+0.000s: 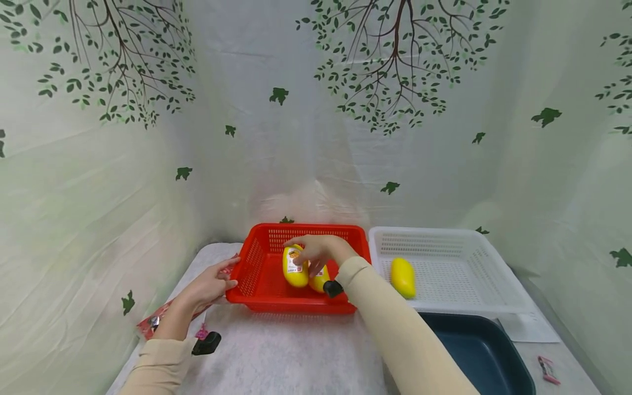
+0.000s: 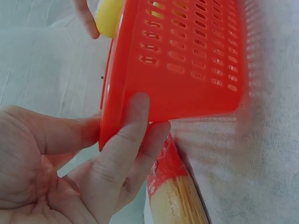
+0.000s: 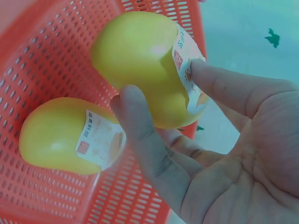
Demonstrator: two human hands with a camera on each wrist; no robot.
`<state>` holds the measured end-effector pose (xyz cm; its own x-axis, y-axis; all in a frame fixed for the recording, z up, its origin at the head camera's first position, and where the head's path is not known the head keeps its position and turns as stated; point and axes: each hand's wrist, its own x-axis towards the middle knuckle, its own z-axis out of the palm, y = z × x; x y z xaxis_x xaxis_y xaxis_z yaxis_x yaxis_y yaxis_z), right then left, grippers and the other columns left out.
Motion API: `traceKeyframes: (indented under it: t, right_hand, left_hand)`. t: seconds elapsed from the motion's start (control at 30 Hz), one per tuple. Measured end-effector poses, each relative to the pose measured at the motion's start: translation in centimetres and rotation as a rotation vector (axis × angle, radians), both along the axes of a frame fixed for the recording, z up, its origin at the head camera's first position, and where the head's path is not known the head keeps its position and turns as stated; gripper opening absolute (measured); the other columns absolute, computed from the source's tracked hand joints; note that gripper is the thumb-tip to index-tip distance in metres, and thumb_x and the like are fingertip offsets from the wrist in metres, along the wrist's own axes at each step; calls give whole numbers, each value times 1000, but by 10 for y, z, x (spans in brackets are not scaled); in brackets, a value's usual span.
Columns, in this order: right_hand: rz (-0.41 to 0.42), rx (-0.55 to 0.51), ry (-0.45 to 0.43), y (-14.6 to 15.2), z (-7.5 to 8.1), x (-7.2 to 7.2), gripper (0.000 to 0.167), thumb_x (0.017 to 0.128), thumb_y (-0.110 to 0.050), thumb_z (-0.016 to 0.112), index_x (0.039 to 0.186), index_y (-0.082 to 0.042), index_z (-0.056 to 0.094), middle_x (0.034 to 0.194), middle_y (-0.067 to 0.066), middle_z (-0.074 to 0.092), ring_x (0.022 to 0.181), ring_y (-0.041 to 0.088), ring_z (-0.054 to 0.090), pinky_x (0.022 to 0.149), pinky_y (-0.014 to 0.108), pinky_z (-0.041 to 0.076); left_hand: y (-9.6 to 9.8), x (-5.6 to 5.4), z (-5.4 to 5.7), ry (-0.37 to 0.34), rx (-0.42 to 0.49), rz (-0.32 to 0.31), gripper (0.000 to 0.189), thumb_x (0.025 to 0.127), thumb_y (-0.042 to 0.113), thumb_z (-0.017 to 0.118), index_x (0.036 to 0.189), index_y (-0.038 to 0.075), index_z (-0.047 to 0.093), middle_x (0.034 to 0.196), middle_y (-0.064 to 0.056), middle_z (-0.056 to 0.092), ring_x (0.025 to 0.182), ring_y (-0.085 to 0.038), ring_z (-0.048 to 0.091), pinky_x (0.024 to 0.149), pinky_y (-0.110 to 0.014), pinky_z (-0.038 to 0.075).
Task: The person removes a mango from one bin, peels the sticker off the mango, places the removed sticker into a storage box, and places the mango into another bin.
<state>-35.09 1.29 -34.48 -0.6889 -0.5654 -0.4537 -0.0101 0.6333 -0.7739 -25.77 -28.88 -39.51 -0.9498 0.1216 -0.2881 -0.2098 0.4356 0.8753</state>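
A red plastic basket [image 1: 301,305] with slotted walls stands at the middle back of the table. My left hand [image 1: 211,284] pinches its left rim, thumb on one side and fingers on the other, as the left wrist view shows. Over the basket, my right hand [image 3: 224,135] holds a yellow mango-shaped item [image 3: 135,60] with a white printed label, thumb against the label. Below it, a second labelled yellow mango-shaped item [image 3: 51,135] lies in the basket. A third one [image 1: 403,278], no label visible, sits in the white basket [image 1: 459,274] to the right.
A dark blue tray [image 1: 476,351] stands in front of the white basket, partly hidden by my right forearm. A small pink wrapped packet [image 1: 548,370] lies right of it. A red-and-clear package [image 2: 170,186] lies beside the red basket's left end. Leaf-printed sheets hang around the table.
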Motion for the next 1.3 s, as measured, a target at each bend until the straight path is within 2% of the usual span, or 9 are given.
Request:
traceKeyframes:
  t: [0.1, 0.3, 0.4, 0.7, 0.83, 1.0, 1.2, 1.3]
  right_hand:
    - [3, -17, 24, 3, 3, 3, 65, 104, -13, 70, 162, -27, 47, 152, 16, 50, 110, 41, 71, 96, 49, 65]
    - [24, -34, 55, 12, 7, 9, 65, 103, -14, 71, 162, -29, 48, 149, 15, 54, 112, 41, 71, 98, 53, 64]
    - [30, -30, 65, 16, 9, 11, 65, 103, -15, 72, 161, -30, 48, 146, 14, 55, 113, 42, 71, 96, 50, 65]
    - [73, -30, 119, 29, 14, 22, 67, 104, -15, 71, 164, -30, 44, 135, 13, 59, 118, 50, 68, 87, 43, 67]
    - [93, -27, 153, 35, 11, 27, 66, 104, -16, 71, 163, -30, 45, 136, 13, 60, 115, 48, 70, 83, 42, 68]
    - [90, -13, 190, 43, 10, 37, 65, 103, -22, 74, 161, -32, 47, 140, 12, 58, 113, 44, 72, 85, 44, 68]
    - [97, -47, 194, 52, 8, 49, 64, 103, -23, 74, 161, -32, 47, 140, 9, 59, 105, 34, 73, 83, 41, 67]
    - [108, -66, 200, 57, 6, 55, 64, 103, -24, 74, 161, -33, 47, 139, 8, 60, 105, 35, 72, 82, 41, 67]
  left_hand:
    - [0, 1, -1, 4, -6, 10, 75, 107, 4, 59, 172, 13, 23, 156, -35, 42, 119, -37, 62, 90, -43, 67]
    - [0, 2, -2, 5, -13, 23, 75, 106, 6, 60, 172, 15, 25, 159, -34, 42, 122, -37, 62, 90, -43, 67]
    - [0, 2, -2, 3, -12, 24, 75, 106, 7, 60, 172, 15, 25, 159, -33, 42, 122, -38, 62, 91, -43, 66]
    - [-2, 1, -1, -1, -9, 21, 74, 107, 8, 60, 171, 14, 24, 158, -33, 44, 106, -29, 65, 87, -38, 66]
    - [-2, 3, -2, -5, -5, 28, 74, 107, 8, 60, 171, 14, 24, 158, -33, 44, 103, -28, 65, 88, -39, 66]
    - [-1, 4, -2, -6, -10, 38, 72, 108, 9, 60, 171, 15, 25, 157, -33, 45, 103, -28, 66, 90, -41, 66]
    - [-1, 3, -1, -8, 0, 35, 71, 108, 7, 58, 171, 13, 24, 157, -35, 44, 104, -28, 67, 91, -43, 66]
    - [0, 2, -1, -11, 10, 33, 71, 108, 5, 56, 171, 12, 24, 158, -36, 43, 103, -27, 67, 91, -43, 66]
